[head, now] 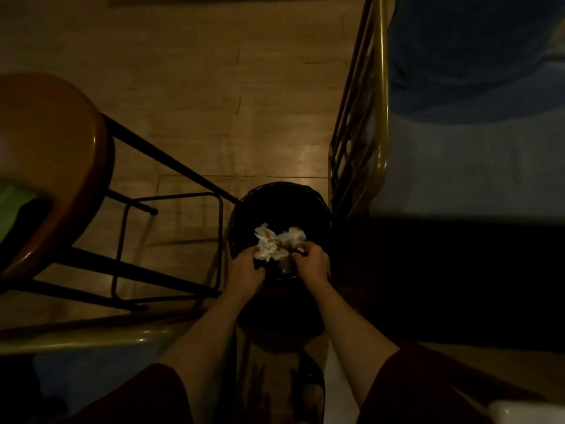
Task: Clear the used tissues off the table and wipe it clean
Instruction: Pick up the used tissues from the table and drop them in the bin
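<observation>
A bunch of crumpled white tissues hangs over the mouth of a dark round waste bin on the floor. My left hand grips the left side of the bunch and my right hand grips the right side, fingers curled into the paper. Both hands are just above the bin's near rim. The round wooden table is at the left; only its edge and dark legs show.
A green cloth lies on the table at the far left. A brass-coloured rail runs up the right side of the bin, with a pale bed or seat behind it. Wooden floor lies beyond the bin.
</observation>
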